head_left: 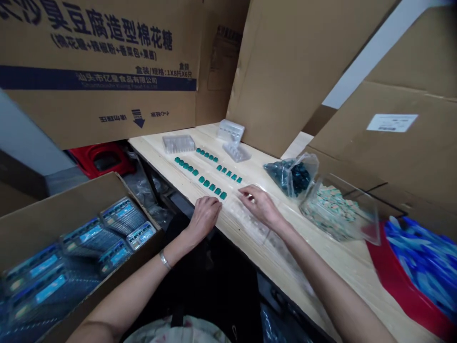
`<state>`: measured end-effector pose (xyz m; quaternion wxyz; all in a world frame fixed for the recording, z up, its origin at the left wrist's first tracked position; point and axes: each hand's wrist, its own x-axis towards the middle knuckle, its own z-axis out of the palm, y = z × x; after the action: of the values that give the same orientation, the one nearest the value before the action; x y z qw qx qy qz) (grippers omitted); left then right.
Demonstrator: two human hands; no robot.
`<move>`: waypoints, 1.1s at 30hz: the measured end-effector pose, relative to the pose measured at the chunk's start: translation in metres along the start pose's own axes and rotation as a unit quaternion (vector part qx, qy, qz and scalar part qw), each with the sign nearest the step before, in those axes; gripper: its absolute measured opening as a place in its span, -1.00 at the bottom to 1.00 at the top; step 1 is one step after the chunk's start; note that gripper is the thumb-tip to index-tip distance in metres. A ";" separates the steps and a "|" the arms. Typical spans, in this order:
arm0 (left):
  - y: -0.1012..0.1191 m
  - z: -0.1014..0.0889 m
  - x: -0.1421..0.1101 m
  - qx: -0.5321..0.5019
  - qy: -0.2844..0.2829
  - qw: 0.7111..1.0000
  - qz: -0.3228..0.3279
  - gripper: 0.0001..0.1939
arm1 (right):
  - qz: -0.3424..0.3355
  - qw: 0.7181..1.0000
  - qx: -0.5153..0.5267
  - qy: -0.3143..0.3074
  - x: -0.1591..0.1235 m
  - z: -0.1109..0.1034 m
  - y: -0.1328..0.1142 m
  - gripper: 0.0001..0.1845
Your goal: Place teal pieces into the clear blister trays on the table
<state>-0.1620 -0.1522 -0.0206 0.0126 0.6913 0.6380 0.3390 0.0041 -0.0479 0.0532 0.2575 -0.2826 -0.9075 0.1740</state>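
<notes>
On the light wooden table, small teal-green pieces [212, 187] stand in short rows. A second line of the same pieces [228, 174] runs parallel, farther from me. My left hand [206, 216] is at the table's near edge, just below the end of the nearer row. Its fingers are curled together, and whatever they hold is hidden. Across from it, my right hand [260, 206] hovers over clear plastic trays [250, 220], thumb and forefinger apart, with nothing visible between them. The trays are partly covered by my right forearm.
Clear plastic trays [178, 143] lie at the far end. To the right are a bag of dark teal pieces [288, 176], a clear bin of pale packets [335, 209] and a red basin [396, 281] of blue items. An open carton [143, 209] of blue-labelled packs stands left; large cardboard panels [278, 71] rise behind.
</notes>
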 end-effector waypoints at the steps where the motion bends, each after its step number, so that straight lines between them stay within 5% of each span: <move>1: -0.001 0.000 0.001 0.002 0.004 1.000 -0.002 -0.72 | -0.006 1.000 -0.013 -0.009 0.011 0.012 0.000 -0.79; 8: -0.005 0.002 0.003 0.045 0.001 0.999 0.000 -0.78 | -0.013 0.996 -0.069 -0.047 0.034 0.063 0.004 -0.82; 16: -0.009 0.001 0.007 0.066 -0.019 0.998 0.015 -0.82 | 0.090 0.994 -0.039 -0.043 0.035 0.067 0.009 -0.82; 24: -0.009 0.004 0.011 0.072 -0.020 0.997 0.008 -0.80 | 0.025 0.999 -0.023 -0.037 0.030 0.069 0.013 -0.80; 33: -0.009 0.005 0.013 0.098 -0.005 0.995 0.020 -0.84 | 0.092 0.990 -0.020 -0.102 0.057 0.063 0.023 -0.89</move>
<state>-0.1680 -0.1374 -0.0225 -0.0589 0.7034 0.6541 0.2719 -0.0621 -0.0070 0.0127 0.1406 -0.3510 -0.9024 0.2069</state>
